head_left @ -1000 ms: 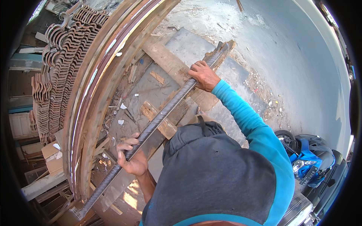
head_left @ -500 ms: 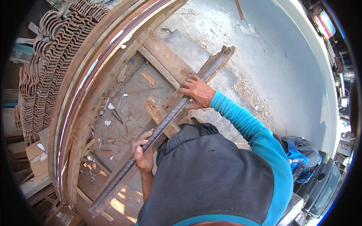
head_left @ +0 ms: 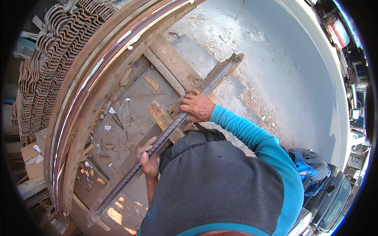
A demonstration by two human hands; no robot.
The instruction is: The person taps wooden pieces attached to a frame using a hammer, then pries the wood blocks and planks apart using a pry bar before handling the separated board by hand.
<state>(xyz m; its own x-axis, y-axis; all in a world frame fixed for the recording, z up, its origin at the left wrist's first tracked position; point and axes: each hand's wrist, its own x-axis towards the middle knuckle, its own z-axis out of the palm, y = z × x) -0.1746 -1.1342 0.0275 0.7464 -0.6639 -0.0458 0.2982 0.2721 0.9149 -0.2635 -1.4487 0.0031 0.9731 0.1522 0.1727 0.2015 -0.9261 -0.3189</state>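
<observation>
A long dark steel bar (head_left: 167, 133) with slanting ribs runs diagonally from lower left to upper right, along a rough wooden beam (head_left: 236, 59). My right hand (head_left: 199, 106) is wrapped over the bar above its middle, back of the hand upward. Lower down, my left hand (head_left: 149, 160) grips the same bar, thumb on the near side and fingers around the far side. Between the hands a short wooden block (head_left: 159, 114) sticks out from beneath the bar. The undersides of both grips are hidden.
Long stacked planks (head_left: 73, 114) curve along the left, with piled roof tiles (head_left: 51, 86) beyond them. A wide board (head_left: 175, 65) joins the beam from the far side. Wood scraps and litter cover the floor (head_left: 126, 110). At right stand a blue motorbike (head_left: 309, 173) and a dark vehicle (head_left: 332, 196).
My right hand has slid down along the bar toward my left hand, which keeps its place. The whole view has shifted slightly.
</observation>
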